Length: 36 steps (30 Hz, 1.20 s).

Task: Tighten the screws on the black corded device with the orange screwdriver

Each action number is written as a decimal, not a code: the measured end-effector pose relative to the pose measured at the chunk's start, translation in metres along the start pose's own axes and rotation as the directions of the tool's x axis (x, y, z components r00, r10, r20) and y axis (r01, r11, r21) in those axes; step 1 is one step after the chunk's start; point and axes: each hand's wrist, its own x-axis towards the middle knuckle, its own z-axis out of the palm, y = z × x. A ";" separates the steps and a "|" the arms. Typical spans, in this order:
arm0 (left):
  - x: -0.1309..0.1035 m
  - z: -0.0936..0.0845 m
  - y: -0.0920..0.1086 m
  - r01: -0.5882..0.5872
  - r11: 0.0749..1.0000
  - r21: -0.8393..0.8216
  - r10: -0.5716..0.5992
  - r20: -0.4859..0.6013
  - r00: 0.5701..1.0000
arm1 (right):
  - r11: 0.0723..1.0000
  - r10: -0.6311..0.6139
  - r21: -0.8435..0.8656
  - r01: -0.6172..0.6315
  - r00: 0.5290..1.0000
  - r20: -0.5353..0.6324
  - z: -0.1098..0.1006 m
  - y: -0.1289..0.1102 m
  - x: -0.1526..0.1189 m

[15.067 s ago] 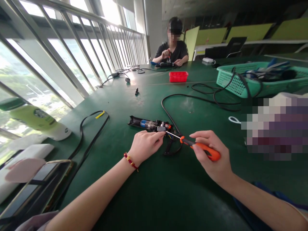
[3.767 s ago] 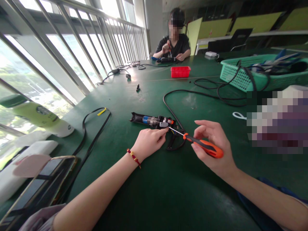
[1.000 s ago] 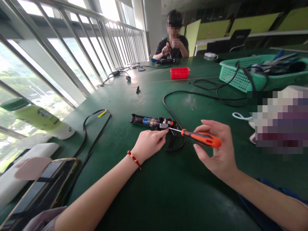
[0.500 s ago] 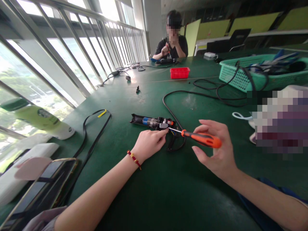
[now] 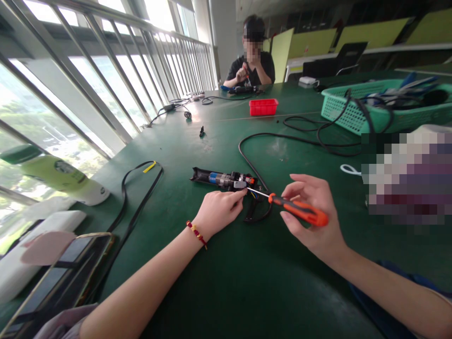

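Observation:
An opened-up corded power tool lies on the green table, its black half-shell holding a motor with a blue band, a grey metal part and coloured wires. My left hand, with a red beaded bracelet at the wrist, steadies the tool's right end; its index fingertip presses beside the grey part and the other fingers curl under. In my right hand is an orange and black screwdriver, held loosely between thumb and fingers. Its thin shaft slants down to the left, the tip meeting the tool close to my left fingertip.
The tool's black cable loops toward a green basket of tools. A red tray and a small black part sit farther back. Bottle, strap and phone lie left. Another person works opposite.
The screwdriver's handle has swung slightly down and to the right, turning in my right fingers. My left hand and the power tool stay in place.

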 end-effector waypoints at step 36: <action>0.001 -0.001 0.001 0.015 1.000 -0.018 -0.014 0.025 1.000 | 0.998 0.047 -0.039 -0.045 0.997 0.056 -0.001 -0.005 -0.004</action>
